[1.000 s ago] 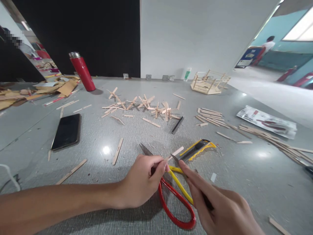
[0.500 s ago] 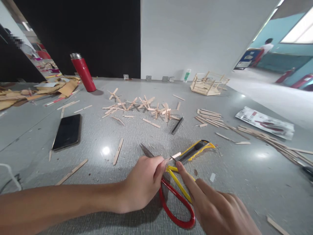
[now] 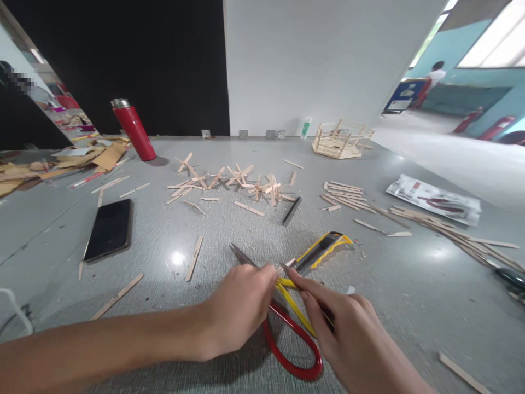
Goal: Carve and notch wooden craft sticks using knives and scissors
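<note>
My left hand (image 3: 241,303) is closed round a small wooden craft stick (image 3: 290,263), whose pale end sticks out past the fingers. In my right hand (image 3: 342,314) is a slim craft knife (image 3: 285,268), its pointed blade against or close beside that end; much of its dark handle is hidden. Beneath both hands lie scissors (image 3: 292,324) with red and yellow handles, their blades pointing up and left. Just beyond my fingers rests a yellow and black utility knife (image 3: 324,250).
Loose craft sticks (image 3: 246,175) lie heaped mid-table, and more sticks (image 3: 344,192) lie on the right near a white packet (image 3: 435,200). A phone (image 3: 109,230) and red bottle (image 3: 134,131) are on the left. A wooden stick frame (image 3: 342,143) stands at the back right.
My right hand has turned, its fingers now curled round the knife instead of the index finger stretched along it. Less of the stick shows. The whole view has shifted slightly.
</note>
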